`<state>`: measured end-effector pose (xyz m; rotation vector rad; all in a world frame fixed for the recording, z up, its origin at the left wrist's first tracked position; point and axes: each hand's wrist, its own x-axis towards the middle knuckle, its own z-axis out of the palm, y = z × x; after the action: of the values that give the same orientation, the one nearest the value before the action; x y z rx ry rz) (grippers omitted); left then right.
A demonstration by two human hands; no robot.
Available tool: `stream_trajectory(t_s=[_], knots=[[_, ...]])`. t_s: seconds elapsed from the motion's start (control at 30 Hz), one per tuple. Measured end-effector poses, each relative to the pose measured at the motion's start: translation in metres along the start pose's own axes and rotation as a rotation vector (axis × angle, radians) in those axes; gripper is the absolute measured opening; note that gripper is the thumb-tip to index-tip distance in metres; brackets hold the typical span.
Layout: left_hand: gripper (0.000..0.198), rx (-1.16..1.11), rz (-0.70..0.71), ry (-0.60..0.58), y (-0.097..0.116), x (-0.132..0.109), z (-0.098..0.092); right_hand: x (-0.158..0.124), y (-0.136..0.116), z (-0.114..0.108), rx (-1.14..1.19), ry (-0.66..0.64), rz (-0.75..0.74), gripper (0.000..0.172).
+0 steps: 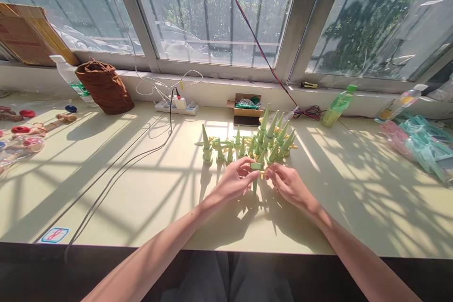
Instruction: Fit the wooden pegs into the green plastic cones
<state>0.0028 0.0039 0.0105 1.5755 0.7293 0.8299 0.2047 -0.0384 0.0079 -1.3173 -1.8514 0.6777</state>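
Observation:
My left hand (236, 180) is closed around a small light green block (255, 166), held just above the table. From under that block a green pointed part (255, 188) hangs down. My right hand (288, 183) pinches a small yellow peg-like piece (262, 174) right beside the block; whether the two pieces are joined I cannot tell. Behind my hands stands a cluster of green cone-shaped pieces (269, 132), several with yellow bits on them. A taller green cone piece (206, 145) stands at the left of the group.
A small open cardboard box (247, 104) sits behind the cones, near a white power strip (193, 109). A black cable (122, 166) runs across the table's left side. A brown pouch (104, 87), a green bottle (339, 106) and bagged teal parts (424, 141) stand around.

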Motion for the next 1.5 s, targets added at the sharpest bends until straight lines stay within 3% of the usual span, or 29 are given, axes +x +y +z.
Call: stream_trajectory(t_s=[0.07, 0.2, 0.43, 0.73, 1.03, 1.2, 1.5], knots=[[0.034, -0.022, -0.010, 0.001, 0.0012, -0.0001, -0.0013, -0.0001, -0.0014, -0.0011, 0.004, 0.014, -0.021, 0.024], [0.035, -0.023, -0.023, -0.003, 0.0016, -0.0007, -0.0015, -0.0004, 0.0000, -0.0009, -0.019, 0.012, -0.067, 0.022], [0.031, 0.062, 0.035, -0.016, -0.0007, -0.0016, 0.0018, -0.0003, 0.0018, 0.0015, -0.028, -0.074, -0.021, 0.047], [0.036, -0.029, -0.028, -0.001, 0.0032, -0.0008, -0.0006, -0.0011, -0.0025, -0.0008, -0.004, 0.003, -0.047, 0.021], [0.036, 0.073, 0.044, -0.001, -0.0007, -0.0021, 0.0024, -0.0018, -0.0012, 0.0010, -0.012, -0.075, -0.015, 0.042], [0.038, -0.011, -0.013, -0.001, -0.0002, -0.0006, 0.0001, -0.0014, -0.0011, 0.0010, 0.020, -0.026, -0.007, 0.025], [0.042, 0.052, 0.029, 0.012, -0.0026, -0.0023, 0.0027, -0.0023, 0.0008, 0.0020, -0.030, 0.004, -0.066, 0.022]])
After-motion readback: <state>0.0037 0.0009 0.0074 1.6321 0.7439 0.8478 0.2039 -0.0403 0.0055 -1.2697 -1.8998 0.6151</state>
